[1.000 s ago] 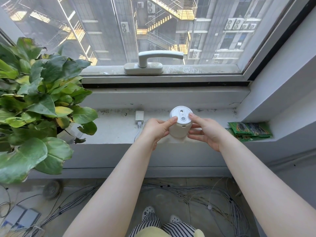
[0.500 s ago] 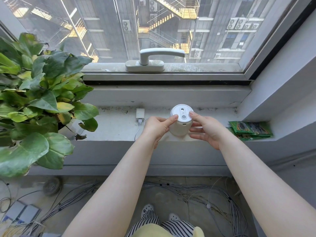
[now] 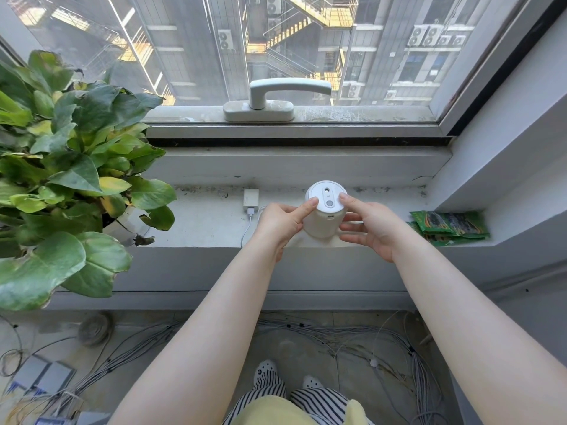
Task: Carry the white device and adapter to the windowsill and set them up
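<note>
Fingertips of left hand and right hand pinching white device at frame centre, upright on windowsill, adapter just left; best rotated gently, side port toward cable.

We count one white device, cylindrical, upright on the windowsill. One white adapter lies on the sill, with one white cable plugged into it. Two hands in view: one left hand and one right hand, both on the device. One potted plant at the sill's left end. Green packets at the right end: we count at least two, stacked, exact number not resolvable. One window handle. Two shoes on the floor. Floor cables: many, too tangled to count.
</note>
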{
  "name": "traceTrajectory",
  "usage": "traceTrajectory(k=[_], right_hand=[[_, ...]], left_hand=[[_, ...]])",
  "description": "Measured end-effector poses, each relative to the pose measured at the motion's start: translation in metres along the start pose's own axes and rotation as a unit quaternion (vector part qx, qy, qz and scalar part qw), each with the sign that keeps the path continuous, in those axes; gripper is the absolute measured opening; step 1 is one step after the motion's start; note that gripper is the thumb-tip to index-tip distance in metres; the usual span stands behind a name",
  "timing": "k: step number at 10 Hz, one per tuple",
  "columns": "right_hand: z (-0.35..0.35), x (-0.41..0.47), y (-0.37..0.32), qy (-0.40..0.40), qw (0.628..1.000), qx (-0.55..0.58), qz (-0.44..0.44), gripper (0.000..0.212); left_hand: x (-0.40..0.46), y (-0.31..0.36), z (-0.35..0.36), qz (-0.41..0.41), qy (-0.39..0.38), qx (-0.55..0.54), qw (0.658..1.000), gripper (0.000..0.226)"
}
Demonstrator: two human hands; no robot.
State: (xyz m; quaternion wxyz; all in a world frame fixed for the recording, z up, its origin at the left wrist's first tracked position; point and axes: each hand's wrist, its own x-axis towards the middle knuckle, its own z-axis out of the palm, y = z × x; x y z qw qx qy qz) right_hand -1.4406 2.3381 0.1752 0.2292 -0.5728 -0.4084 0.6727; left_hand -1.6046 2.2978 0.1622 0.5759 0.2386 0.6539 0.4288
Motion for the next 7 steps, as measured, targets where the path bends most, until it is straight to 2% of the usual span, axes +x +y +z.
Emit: traceTrajectory(k=[3, 5, 6, 7], right_hand=[[-0.001, 0.003, 0.001, 0.002, 1.0, 0.0, 0.003, 0.044], [-0.001, 0.003, 0.0, 0.002, 1.0, -0.005, 0.009, 0.045], [-0.001, 0.002, 0.0, 0.016, 1.0, -0.02, 0.01, 0.05], [-0.005, 0.001, -0.004, 0.046, 0.999, -0.024, -0.001, 0.057]], left_hand=[[-0.001, 0.002, 0.0, -0.005, 0.002, 0.021, 1.0, 0.035], [-0.002, 0.003, -0.001, -0.005, 0.004, 0.031, 1.0, 0.037], [-0.009, 0.006, 0.001, 0.0, 0.012, 0.041, 0.999, 0.05], [-0.014, 0.014, -0.003, 0.034, 0.037, 0.062, 0.997, 0.045]])
